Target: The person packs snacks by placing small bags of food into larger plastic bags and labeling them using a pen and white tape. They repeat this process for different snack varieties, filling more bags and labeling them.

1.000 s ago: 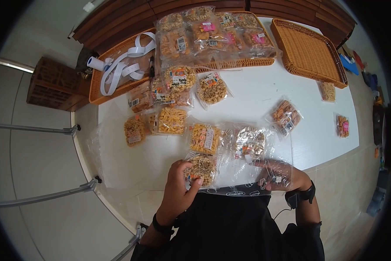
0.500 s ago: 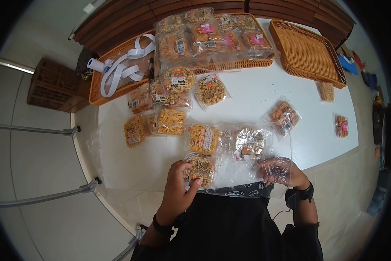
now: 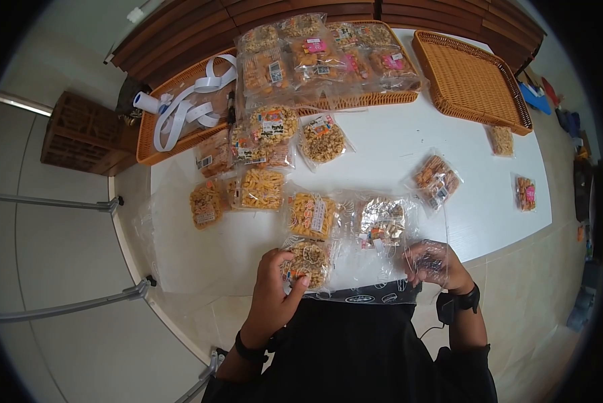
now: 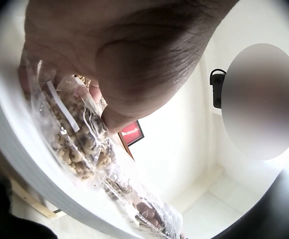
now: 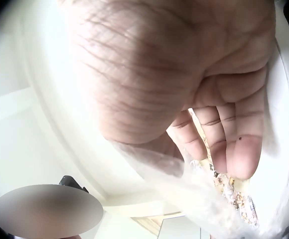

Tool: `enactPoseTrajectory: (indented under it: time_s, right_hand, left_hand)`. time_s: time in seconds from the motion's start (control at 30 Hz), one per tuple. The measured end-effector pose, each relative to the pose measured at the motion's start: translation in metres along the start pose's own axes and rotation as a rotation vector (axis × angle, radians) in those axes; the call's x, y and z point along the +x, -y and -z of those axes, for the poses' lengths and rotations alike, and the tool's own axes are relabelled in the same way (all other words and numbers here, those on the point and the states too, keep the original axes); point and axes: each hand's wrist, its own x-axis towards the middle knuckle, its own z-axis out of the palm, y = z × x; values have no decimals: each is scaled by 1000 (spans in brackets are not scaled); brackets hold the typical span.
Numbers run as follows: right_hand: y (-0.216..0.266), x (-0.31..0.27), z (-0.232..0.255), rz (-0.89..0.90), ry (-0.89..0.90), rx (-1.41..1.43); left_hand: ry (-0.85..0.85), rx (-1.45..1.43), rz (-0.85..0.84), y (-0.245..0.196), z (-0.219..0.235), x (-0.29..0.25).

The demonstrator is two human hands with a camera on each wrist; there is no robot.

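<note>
My left hand (image 3: 274, 285) holds a round puffed-snack packet (image 3: 308, 260) near the table's front edge, thumb on top and fingers along its far left side. The packet lies at the left part of a large clear plastic bag (image 3: 355, 265) with a black printed strip along its front. A yellow stick-snack packet (image 3: 311, 216) and another snack packet (image 3: 382, 220), under shiny plastic, lie just beyond. My right hand (image 3: 439, 264) is at the bag's right end, with clear film over it. In the right wrist view its fingers (image 5: 244, 154) are loosely bent and film covers the thumb.
Wicker trays line the back: one with a white ribbon (image 3: 174, 121), one piled with snack packets (image 3: 315, 57), and a bare tray (image 3: 476, 80) at right. More packets lie left, such as a yellow one (image 3: 261, 188). To the right are a brown snack packet (image 3: 437, 178) and two smaller ones.
My right hand has drawn slightly back within the film and its fingers have come away from the shiny packet. My left hand keeps hold of the puffed-snack packet in the same place.
</note>
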Motion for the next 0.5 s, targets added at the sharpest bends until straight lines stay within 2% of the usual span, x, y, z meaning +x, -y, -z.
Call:
enactPoseTrajectory:
  time_s: [0.3, 0.5]
  right_hand:
    - [0, -2, -3, 27, -51, 83]
    - [1, -1, -4, 31, -46, 38]
  left_hand:
    - [-2, 13, -8, 1, 0, 0]
    - [1, 21, -7, -1, 1, 0]
